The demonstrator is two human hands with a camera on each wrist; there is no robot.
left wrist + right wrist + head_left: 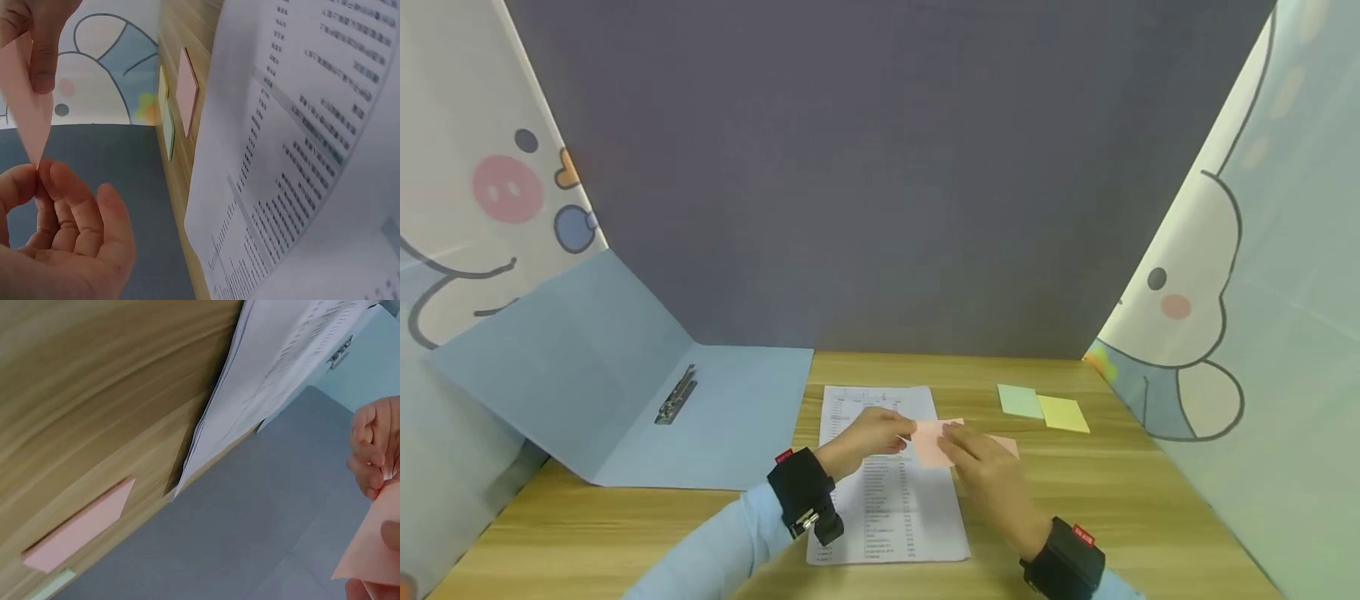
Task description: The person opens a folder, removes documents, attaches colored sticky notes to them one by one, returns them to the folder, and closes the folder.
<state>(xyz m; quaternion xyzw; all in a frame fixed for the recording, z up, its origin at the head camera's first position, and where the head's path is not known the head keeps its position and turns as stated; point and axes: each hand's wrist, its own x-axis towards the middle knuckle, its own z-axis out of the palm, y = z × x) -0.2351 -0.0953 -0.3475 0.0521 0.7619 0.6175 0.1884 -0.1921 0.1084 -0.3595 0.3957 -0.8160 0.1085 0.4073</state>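
Note:
A single pink sticky note (929, 448) is held up over the printed sheets (898, 521), between both hands. My left hand (867, 437) pinches its left edge with thumb and fingertips. From the other side my right hand (988, 475) grips it, the thumb on one face and fingers behind, as the right wrist view shows. The sheets, covered in columns of small print, lie stacked on the table under the hands. Partly hidden behind the right hand, a pink sticky pad (81, 531) lies on the wood to the right of the sheets.
Green (1020, 401) and yellow (1063, 414) sticky pads lie side by side at the right. On the left stands an opened blue folder (745, 417) with a metal clip (677, 396). A dark panel (880, 183) rises behind the wooden table (647, 533); cartoon-printed sheets flank both sides.

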